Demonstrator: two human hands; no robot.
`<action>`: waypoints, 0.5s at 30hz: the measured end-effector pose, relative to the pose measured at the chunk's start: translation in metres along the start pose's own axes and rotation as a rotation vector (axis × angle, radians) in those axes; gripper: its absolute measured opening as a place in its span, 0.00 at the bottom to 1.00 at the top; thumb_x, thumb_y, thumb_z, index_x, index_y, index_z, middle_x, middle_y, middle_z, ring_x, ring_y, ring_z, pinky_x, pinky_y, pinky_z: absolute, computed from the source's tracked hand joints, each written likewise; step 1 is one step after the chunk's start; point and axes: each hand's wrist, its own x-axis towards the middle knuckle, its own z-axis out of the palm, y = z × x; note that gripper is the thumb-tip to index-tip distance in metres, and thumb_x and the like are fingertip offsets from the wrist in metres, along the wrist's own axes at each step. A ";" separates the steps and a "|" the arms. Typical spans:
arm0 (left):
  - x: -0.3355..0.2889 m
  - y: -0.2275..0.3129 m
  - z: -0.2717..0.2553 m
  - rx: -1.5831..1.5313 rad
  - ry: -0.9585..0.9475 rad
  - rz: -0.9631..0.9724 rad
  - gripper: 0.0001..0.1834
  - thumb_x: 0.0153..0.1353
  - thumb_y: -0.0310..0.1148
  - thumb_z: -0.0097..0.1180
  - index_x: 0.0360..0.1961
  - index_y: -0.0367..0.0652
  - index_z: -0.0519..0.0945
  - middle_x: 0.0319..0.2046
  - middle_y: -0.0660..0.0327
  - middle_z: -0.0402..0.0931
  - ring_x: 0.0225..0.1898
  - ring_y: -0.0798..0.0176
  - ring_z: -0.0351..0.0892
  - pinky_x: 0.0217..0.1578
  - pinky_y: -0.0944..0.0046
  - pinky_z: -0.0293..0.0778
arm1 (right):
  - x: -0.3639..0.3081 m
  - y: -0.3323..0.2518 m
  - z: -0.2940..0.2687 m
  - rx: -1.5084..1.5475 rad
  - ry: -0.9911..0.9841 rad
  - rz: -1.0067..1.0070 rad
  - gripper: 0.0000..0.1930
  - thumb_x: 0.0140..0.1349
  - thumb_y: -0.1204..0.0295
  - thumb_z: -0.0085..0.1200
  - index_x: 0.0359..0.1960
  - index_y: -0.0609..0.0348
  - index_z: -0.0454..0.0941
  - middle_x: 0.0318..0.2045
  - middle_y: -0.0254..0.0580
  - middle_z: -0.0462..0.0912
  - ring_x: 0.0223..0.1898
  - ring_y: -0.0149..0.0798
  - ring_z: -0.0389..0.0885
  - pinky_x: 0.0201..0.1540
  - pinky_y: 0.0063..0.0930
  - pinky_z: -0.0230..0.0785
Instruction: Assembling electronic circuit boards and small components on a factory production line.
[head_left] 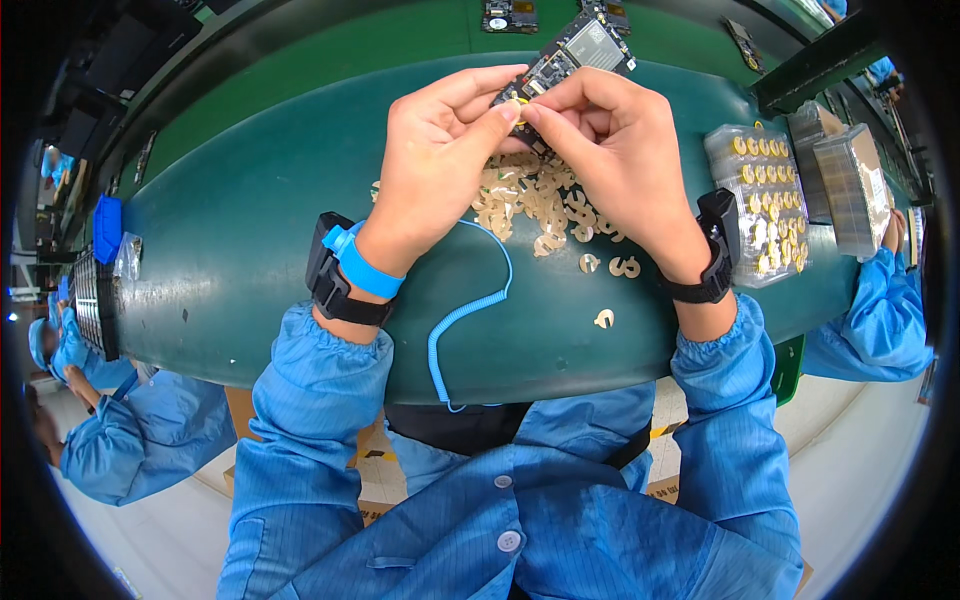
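Note:
My left hand (pixel 435 155) grips the lower end of a dark circuit board (pixel 592 48), which is tilted up and to the right above the table. A silver plate with a pale label covers part of its upper face. Over that lower end, the thumb and forefinger of my right hand (pixel 630 150) pinch a small yellow-edged part (pixel 522 112), and my left thumb presses there too. My fingertips hide most of this part. Below both hands lies a loose pile of small cream notched discs (pixel 520 195), with a few scattered toward me.
A clear plastic tray (pixel 718 150) of round yellow-and-silver parts stands at the right, beside more clear trays (pixel 850 185). A blue coiled cord (pixel 450 325) runs across the green table (pixel 240 250). A blue bin (pixel 106 230) is at the left. Other people sit on both sides.

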 end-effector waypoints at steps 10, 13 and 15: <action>0.001 0.001 -0.004 -0.123 -0.025 -0.053 0.22 0.72 0.22 0.52 0.65 0.27 0.72 0.55 0.46 0.81 0.53 0.59 0.84 0.55 0.59 0.83 | 0.001 0.006 0.002 -0.043 0.042 -0.095 0.05 0.60 0.77 0.65 0.31 0.66 0.83 0.20 0.38 0.79 0.18 0.25 0.72 0.23 0.23 0.65; 0.002 0.001 -0.003 -0.203 -0.033 -0.075 0.23 0.72 0.22 0.51 0.65 0.26 0.71 0.56 0.44 0.80 0.55 0.56 0.84 0.57 0.56 0.82 | 0.000 0.005 0.000 -0.036 0.042 -0.071 0.05 0.60 0.76 0.66 0.32 0.66 0.83 0.21 0.38 0.79 0.18 0.25 0.72 0.23 0.23 0.64; 0.002 0.002 -0.004 -0.236 -0.034 -0.074 0.23 0.72 0.23 0.50 0.66 0.25 0.70 0.56 0.43 0.80 0.55 0.55 0.84 0.58 0.55 0.82 | 0.001 0.006 0.000 -0.017 0.044 -0.082 0.05 0.59 0.76 0.66 0.33 0.65 0.84 0.22 0.37 0.80 0.18 0.25 0.71 0.23 0.23 0.64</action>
